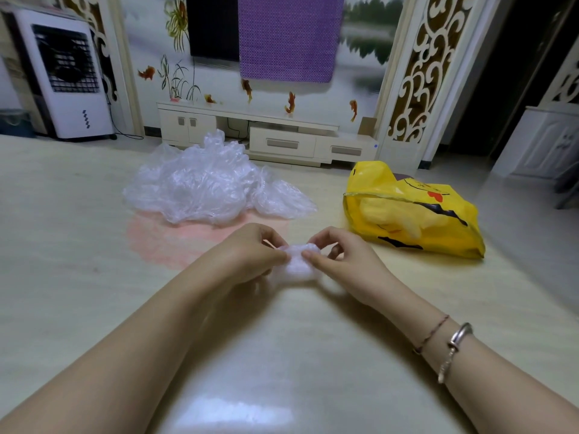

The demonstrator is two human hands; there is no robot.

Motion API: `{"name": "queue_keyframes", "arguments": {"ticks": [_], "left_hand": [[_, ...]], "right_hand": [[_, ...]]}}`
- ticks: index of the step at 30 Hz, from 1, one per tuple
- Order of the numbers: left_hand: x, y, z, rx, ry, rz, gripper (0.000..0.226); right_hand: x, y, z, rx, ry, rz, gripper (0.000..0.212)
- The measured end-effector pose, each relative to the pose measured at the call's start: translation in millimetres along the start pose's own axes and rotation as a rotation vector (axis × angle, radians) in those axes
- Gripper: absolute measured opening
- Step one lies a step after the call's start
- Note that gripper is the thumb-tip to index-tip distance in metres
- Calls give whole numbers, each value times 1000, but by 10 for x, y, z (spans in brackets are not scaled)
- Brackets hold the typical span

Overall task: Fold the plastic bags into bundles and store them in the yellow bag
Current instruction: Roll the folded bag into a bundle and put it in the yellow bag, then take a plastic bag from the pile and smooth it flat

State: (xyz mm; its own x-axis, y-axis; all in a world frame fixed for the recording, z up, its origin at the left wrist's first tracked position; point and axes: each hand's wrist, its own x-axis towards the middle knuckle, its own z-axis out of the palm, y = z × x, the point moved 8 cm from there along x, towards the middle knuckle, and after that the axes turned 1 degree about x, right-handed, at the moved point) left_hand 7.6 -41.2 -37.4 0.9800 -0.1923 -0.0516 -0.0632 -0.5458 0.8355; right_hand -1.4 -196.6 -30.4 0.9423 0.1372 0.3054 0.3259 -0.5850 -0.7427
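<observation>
Both hands' fingers (283,256) pinching a small plastic bundle (296,264); beyond, yellow bag (438,227) with pale bundles inside

I hold the bundle (296,264) between my left hand (250,255) and right hand (341,261), over the floor (78,245). Taking the bundle as the mark: the pile of bags (206,186) lies behind it and a little to the left, on the floor. The tote (438,227) lies on its side to the right and slightly behind, well apart from the pile. The cabinet (282,142) stands behind the pile, against the wall. The cooler (65,76) stands far behind to the left.
</observation>
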Motion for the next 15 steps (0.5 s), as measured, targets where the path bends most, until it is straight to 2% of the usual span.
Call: {"name": "queue_keyframes", "arguments": {"ticks": [3, 6, 10, 13, 15], "left_hand": [[0, 37, -47, 206, 130, 85, 12], [-5, 62, -52, 242, 192, 131, 23], [-8, 148, -13, -9, 193, 178, 24], [-35, 243, 8, -190, 230, 188, 15], [-12, 351, 65, -245, 195, 188, 14]], "right_hand": [[25, 66, 71, -93, -44, 42, 11], [26, 65, 51, -55, -63, 72, 10], [31, 110, -91, 121, -46, 143, 19], [13, 220, -346, 259, 52, 225, 28], [-23, 328, -579, 300, 161, 271, 28]]}}
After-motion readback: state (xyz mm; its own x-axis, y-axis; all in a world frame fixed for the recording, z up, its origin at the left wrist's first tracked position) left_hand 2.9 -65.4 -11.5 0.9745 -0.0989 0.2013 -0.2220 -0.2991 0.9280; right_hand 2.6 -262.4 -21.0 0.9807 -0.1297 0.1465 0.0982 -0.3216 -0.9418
